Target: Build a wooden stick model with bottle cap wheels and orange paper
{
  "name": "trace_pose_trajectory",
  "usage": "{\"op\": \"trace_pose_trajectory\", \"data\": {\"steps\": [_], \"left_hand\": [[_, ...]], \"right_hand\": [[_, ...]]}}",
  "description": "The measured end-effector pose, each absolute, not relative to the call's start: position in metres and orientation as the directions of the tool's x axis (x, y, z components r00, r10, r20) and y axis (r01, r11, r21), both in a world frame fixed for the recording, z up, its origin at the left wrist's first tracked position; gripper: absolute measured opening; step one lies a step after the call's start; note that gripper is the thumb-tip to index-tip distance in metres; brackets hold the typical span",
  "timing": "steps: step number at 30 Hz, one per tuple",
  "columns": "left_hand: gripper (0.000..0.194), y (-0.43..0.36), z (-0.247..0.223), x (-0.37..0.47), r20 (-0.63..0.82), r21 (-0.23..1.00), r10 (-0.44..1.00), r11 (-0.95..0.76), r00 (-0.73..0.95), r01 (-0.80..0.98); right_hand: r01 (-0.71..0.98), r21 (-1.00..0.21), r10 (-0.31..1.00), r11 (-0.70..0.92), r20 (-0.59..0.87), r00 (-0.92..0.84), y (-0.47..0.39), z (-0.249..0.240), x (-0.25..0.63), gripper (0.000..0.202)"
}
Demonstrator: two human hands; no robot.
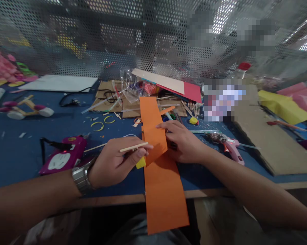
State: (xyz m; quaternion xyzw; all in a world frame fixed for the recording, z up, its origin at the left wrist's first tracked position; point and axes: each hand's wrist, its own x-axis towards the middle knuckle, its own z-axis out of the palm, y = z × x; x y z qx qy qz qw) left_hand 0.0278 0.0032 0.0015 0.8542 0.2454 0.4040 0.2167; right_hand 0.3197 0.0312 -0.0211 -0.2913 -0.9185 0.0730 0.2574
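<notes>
The worktop (66,122) has a blue surface and a pale front edge. A long, flat strip of orange paper (166,200) runs from the middle of the worktop toward the person and overhangs the front edge; a folded layer stands over its middle part.

Left hand (115,163): grip closed, with a thin, pale wooden stick (133,147) held across the thumb and fingers, beside the left edge of the orange paper. A silver metal watch (82,177) is on this wrist. A small yellow piece (141,163) shows just below the fingers; whether it is held cannot be told.

Right hand (184,141): the index fingertip rests on the orange paper near its right edge. The thumb is hidden, so it cannot be told whether this grip is clamped on the paper.

Left of the left hand lies a magenta device with a white label (63,154), a red light showing. Two thin yellow rings (97,126) lie beyond the left hand. Right of the right hand is a pink plastic glue gun (233,149), near a sheet of brown cardboard (275,143). A red card (192,92) lies on the pile of scraps at the rear.
</notes>
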Motion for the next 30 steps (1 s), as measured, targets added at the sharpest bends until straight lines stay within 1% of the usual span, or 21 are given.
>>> {"op": "trace_pose_trajectory", "data": {"steps": [3, 6, 8, 13, 17, 19, 22, 26, 30], "left_hand": [[0.019, 0.002, -0.001, 0.027, 0.589, 0.523, 0.575, -0.807, 0.568, 0.274], [0.019, 0.001, -0.004, 0.026, 0.594, 0.494, 0.555, -0.823, 0.583, 0.281], [0.018, 0.001, -0.004, 0.026, 0.597, 0.500, 0.552, -0.823, 0.582, 0.268], [0.019, 0.001, -0.005, 0.026, 0.579, 0.538, 0.568, -0.805, 0.585, 0.249], [0.019, 0.003, -0.006, 0.026, 0.576, 0.559, 0.566, -0.799, 0.590, 0.222], [0.018, 0.004, -0.006, 0.026, 0.570, 0.567, 0.561, -0.797, 0.600, 0.207], [0.018, 0.004, -0.006, 0.026, 0.566, 0.566, 0.548, -0.802, 0.616, 0.194], [0.019, 0.004, -0.007, 0.027, 0.572, 0.556, 0.532, -0.811, 0.624, 0.181], [0.020, 0.004, -0.007, 0.028, 0.574, 0.558, 0.529, -0.811, 0.625, 0.174]], "right_hand": [[0.491, -0.287, 0.568, 0.823, 0.393, -0.723, 0.033, -0.025, 0.321, 0.012], [0.492, -0.260, 0.556, 0.831, 0.439, -0.706, 0.035, -0.033, 0.321, 0.010], [0.499, -0.233, 0.546, 0.835, 0.466, -0.696, 0.036, -0.038, 0.321, 0.011], [0.530, -0.175, 0.543, 0.830, 0.473, -0.694, 0.035, -0.044, 0.316, 0.013], [0.527, -0.166, 0.535, 0.833, 0.478, -0.696, 0.034, -0.042, 0.313, 0.014], [0.540, -0.167, 0.549, 0.825, 0.460, -0.698, 0.032, -0.039, 0.314, 0.013], [0.604, -0.141, 0.601, 0.784, 0.417, -0.682, 0.026, -0.033, 0.315, 0.010], [0.657, -0.073, 0.631, 0.751, 0.372, -0.681, 0.018, -0.028, 0.316, 0.017], [0.676, -0.053, 0.655, 0.735, 0.315, -0.687, 0.017, -0.027, 0.316, 0.017]]}}
